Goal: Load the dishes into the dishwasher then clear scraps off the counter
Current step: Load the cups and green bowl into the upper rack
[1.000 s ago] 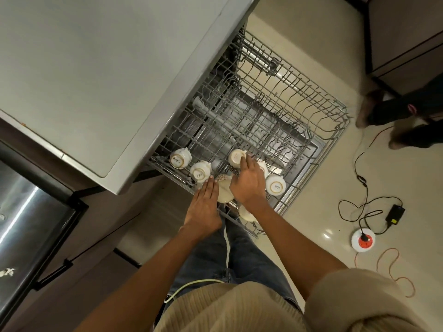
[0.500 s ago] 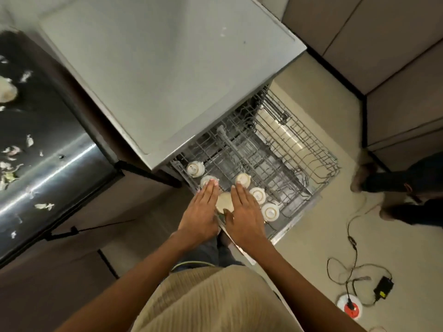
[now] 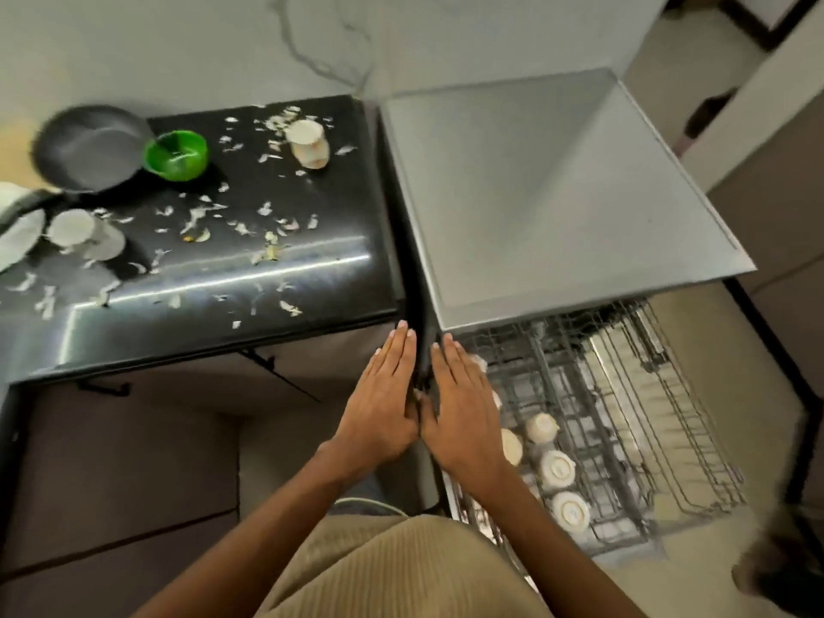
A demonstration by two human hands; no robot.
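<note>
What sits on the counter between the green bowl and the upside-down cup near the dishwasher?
Only scattered scraps on bare black counter between green bowl and cup, per the head view.

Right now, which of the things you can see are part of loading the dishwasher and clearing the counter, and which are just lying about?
Part of the job:
rack
cups in the rack
cup
green bowl
pan
plate
scraps
counter
left hand and right hand, both holding nothing

Just lying about:
cabinet doors
wall
</note>
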